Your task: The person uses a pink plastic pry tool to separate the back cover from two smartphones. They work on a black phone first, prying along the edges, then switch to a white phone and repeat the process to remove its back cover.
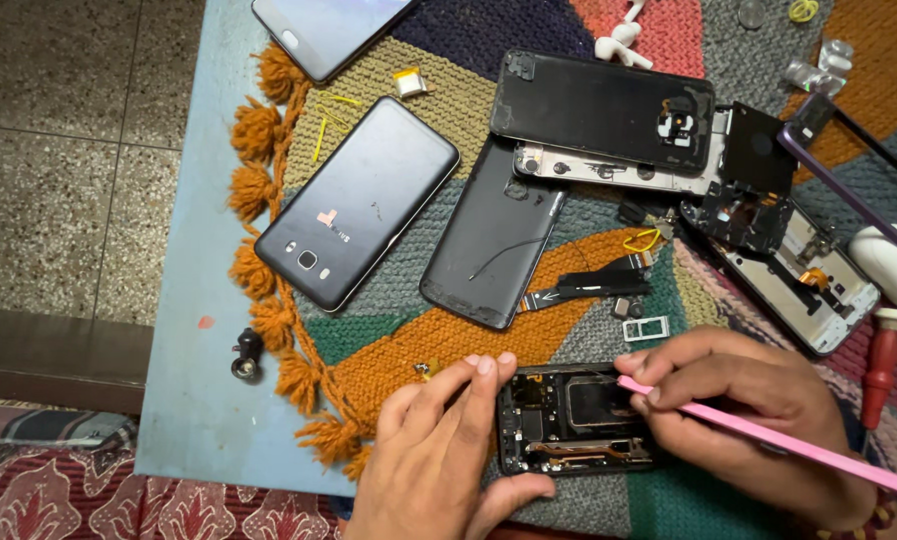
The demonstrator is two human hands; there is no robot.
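Note:
An opened black phone body (574,420) lies on the knitted mat near the front edge, its inner parts and a copper flex showing. My left hand (439,450) grips its left side, fingers on top and thumb below. My right hand (739,410) pinches a long pink pry stick (769,435) like a pen, its tip resting on the phone's upper right corner. The stick runs out to the lower right.
Farther back lie a dark phone face down (354,200), a cracked black back cover (494,235), another back cover (604,105), an opened phone frame (799,270), a flex cable (589,285), a small tray (646,327), a red-handled screwdriver (877,365) and a blue table edge (189,330).

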